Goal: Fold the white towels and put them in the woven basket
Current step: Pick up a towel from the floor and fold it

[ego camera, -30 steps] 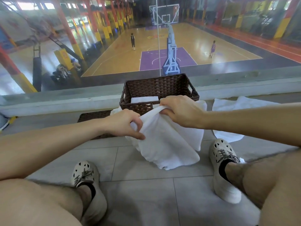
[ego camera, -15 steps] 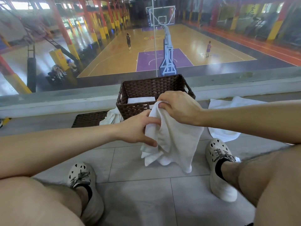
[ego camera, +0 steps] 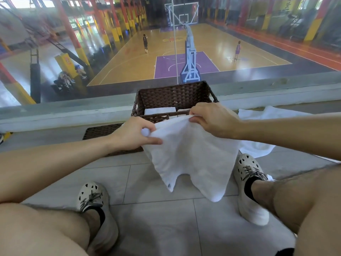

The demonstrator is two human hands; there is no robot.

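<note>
A white towel [ego camera: 191,157] hangs spread in the air in front of the dark woven basket [ego camera: 171,97]. My left hand [ego camera: 134,133] pinches its left top corner, and my right hand [ego camera: 212,121] grips the right top corner just before the basket's front wall. The towel's lower edge droops above the floor tiles between my feet. Folded white towels [ego camera: 159,110] lie inside the basket. Another loose white towel [ego camera: 262,115] lies on the floor to the right, partly hidden by my right forearm.
A flat woven lid [ego camera: 103,131] lies on the floor left of the basket. My two shoes [ego camera: 251,189] stand on the grey tiles. A low ledge [ego camera: 55,115] and a glass wall rise right behind the basket, overlooking a basketball court.
My hands have moved apart and the bunched towel has been pulled open into a flat hanging sheet. My left hand shifted left along the top edge.
</note>
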